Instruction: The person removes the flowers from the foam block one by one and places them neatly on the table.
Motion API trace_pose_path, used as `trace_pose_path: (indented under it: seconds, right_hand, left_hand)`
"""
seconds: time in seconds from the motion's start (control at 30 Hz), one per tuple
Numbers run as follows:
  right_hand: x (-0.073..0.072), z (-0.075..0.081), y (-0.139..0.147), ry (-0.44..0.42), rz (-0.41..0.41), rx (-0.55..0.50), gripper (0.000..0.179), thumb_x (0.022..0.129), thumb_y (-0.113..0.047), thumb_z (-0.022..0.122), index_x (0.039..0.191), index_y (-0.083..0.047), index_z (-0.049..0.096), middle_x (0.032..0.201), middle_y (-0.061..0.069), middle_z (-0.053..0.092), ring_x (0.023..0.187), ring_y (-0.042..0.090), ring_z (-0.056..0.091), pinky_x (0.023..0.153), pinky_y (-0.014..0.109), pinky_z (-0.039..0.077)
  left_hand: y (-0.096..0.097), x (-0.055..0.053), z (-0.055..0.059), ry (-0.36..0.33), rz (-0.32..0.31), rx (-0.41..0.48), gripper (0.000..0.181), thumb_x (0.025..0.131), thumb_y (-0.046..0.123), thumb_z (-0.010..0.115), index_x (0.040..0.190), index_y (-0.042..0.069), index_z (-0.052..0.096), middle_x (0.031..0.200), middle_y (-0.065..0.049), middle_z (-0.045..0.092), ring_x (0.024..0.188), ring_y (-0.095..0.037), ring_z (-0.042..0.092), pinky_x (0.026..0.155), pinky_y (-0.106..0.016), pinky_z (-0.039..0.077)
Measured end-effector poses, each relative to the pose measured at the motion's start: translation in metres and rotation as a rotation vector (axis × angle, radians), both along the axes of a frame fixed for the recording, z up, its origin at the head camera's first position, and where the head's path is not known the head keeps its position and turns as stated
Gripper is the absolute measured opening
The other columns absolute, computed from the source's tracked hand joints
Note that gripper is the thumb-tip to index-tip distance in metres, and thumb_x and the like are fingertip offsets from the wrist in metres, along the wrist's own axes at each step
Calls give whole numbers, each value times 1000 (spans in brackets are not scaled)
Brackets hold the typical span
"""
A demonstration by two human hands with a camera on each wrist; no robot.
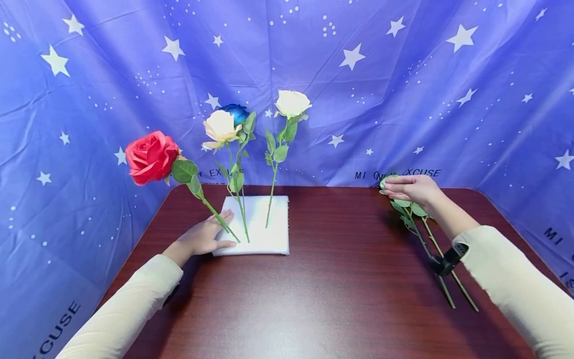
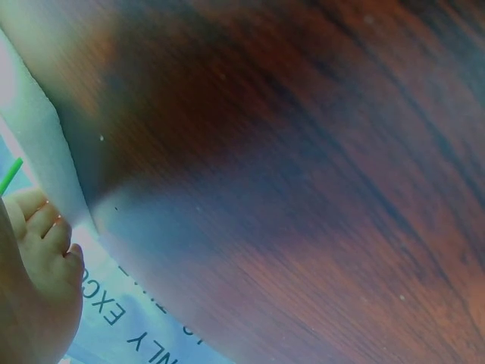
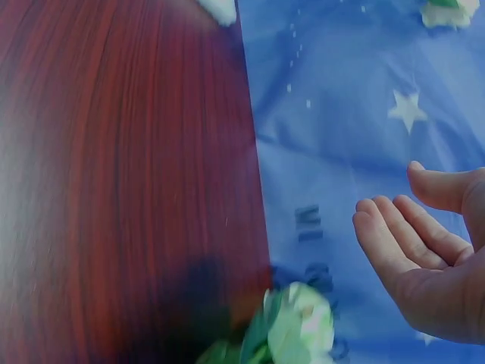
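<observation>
Pale rose (image 3: 303,322), blurred and cut off in the right wrist view, lies near the far edge of the table (image 1: 341,269), beside the right hand (image 1: 414,190), fingers extended, empty; left hand (image 1: 204,237) rests, ungrasping, on white block (image 1: 274,239).

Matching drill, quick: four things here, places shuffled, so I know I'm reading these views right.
1. Red rose
2. Blue rose
3. Left hand
4. Right hand

A. Resting on the white block's left side
B. Near the flowers lying on the table
C. Leftmost bloom in the head view
D. Partly behind the cream rose

Pairs: 1-C; 2-D; 3-A; 4-B
</observation>
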State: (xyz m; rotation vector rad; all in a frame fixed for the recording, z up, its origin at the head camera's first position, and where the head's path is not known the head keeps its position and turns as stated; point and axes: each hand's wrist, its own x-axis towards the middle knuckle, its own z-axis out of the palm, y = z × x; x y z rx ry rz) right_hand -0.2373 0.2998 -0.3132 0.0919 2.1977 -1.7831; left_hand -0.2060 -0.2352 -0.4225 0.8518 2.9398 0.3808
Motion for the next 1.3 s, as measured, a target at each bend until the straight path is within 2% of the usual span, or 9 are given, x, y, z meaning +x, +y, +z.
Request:
trace_pose_path:
  seconds: [0.07, 0.13, 0.17, 0.43, 0.53, 0.7, 0.9, 1.1, 1.3]
  right_hand:
    - [-4, 2, -13, 9, 9, -11, 50, 93, -7, 61, 140, -1, 46, 80, -18, 72, 81, -3, 70, 88, 20, 55]
    - [-7, 4, -26, 13, 19, -24, 61, 93, -5, 59, 144, 11, 31, 79, -18, 72, 82, -2, 71, 89, 20, 54]
    - [-8, 4, -33, 15, 23, -33, 60, 94, -4, 58, 145, 12, 30, 79, -17, 72, 81, -2, 70, 89, 20, 54]
    - [-16, -2, -82, 53, 32, -54, 52, 91, 2, 59, 139, 11, 41, 77, -15, 71, 79, 0, 71, 91, 25, 54]
    - [-20, -7, -97, 68, 34, -63, 50, 91, 0, 61, 137, 10, 45, 90, -7, 76, 79, 1, 71, 90, 26, 54]
    - [-27, -12, -123, 103, 45, -72, 46, 90, 0, 62, 134, 10, 50, 110, 11, 72, 78, 2, 71, 99, 36, 51]
    - [-32, -11, -154, 157, 46, -114, 44, 90, -1, 63, 131, 11, 53, 130, 28, 55, 80, 3, 71, 94, 33, 53]
    - [-33, -13, -182, 176, 48, -138, 42, 89, -4, 65, 129, 9, 56, 129, 28, 57, 86, 8, 72, 90, 28, 56]
    - [-33, -20, -205, 171, 27, -253, 41, 91, 0, 61, 129, 11, 54, 130, 30, 56, 92, 12, 71, 96, 33, 53]
  left_hand:
    - [0, 0, 0, -1, 1, 2, 86, 87, 45, 65, 146, -8, 30, 155, -25, 30, 145, -40, 27, 118, -52, 26]
    - [0, 0, 1, -2, 4, 1, 86, 87, 46, 64, 146, -8, 31, 155, -24, 30, 145, -40, 27, 118, -52, 26]
    - [0, 0, 1, -5, 8, 1, 86, 87, 46, 64, 146, -7, 31, 155, -24, 30, 145, -40, 27, 118, -52, 26]
    - [1, 2, -2, -29, 22, 5, 88, 87, 48, 64, 147, -5, 30, 156, -22, 29, 146, -39, 25, 118, -52, 25]
    - [1, 2, -3, -13, 8, 9, 87, 87, 48, 64, 147, -7, 31, 155, -23, 30, 145, -40, 27, 118, -53, 26]
    - [1, 2, -1, -24, 23, 10, 88, 87, 50, 63, 147, -5, 31, 155, -23, 30, 146, -40, 26, 118, -53, 25]
    - [2, 1, 2, -36, 31, 0, 89, 87, 52, 63, 147, -4, 30, 156, -23, 28, 146, -39, 26, 118, -53, 26]
    - [1, 0, 2, -37, 30, -3, 89, 86, 50, 64, 148, -4, 30, 156, -22, 28, 146, -39, 25, 118, -52, 25]
    - [0, -1, 0, -41, 30, -8, 89, 87, 50, 64, 148, -4, 29, 157, -21, 28, 147, -38, 25, 119, -52, 25]
